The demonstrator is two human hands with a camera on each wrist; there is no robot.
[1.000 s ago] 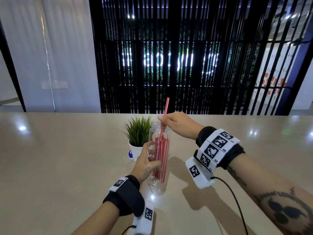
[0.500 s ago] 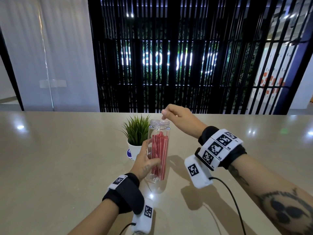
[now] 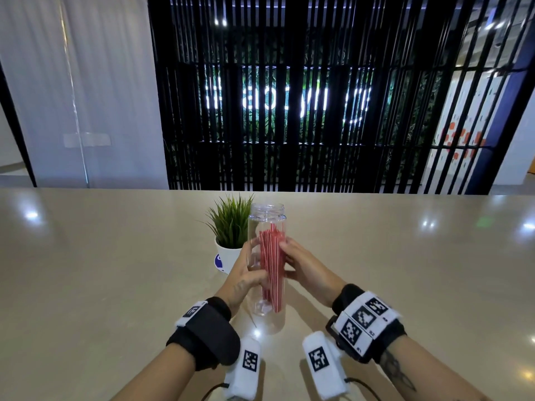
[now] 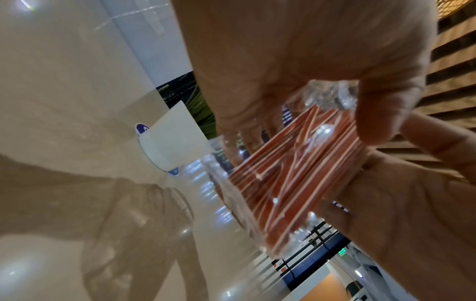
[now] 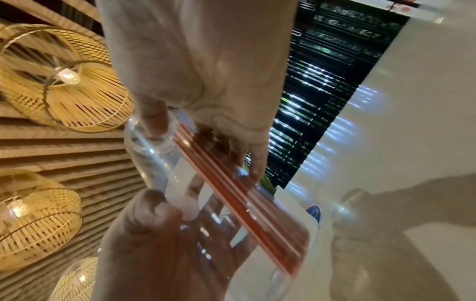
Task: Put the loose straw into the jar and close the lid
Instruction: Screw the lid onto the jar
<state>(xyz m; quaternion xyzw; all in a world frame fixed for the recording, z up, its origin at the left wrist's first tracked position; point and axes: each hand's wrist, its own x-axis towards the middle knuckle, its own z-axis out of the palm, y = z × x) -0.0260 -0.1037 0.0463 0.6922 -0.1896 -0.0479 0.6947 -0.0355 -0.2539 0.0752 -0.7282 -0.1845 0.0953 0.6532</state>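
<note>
Glossy beige counter (image 3: 101, 270), both hands, left (image 3: 244, 274) and right (image 3: 304, 267), clasping an upright clear plastic jar (image 3: 267, 227) of red straws (image 3: 270, 270), lidless, small potted plant (image 3: 230, 227) just behind, black slatted screen (image 3: 289, 96) beyond.

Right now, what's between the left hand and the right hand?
The clear jar with the red straws inside. The left hand and right hand grip its opposite sides; the head view shows it best. Its mouth is open, no lid on.

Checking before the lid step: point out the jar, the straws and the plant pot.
jar (image 3: 266, 211), head view, open neck.
straws (image 3: 270, 264), head view, middle of bundle.
plant pot (image 3: 227, 257), head view, white side.
</note>
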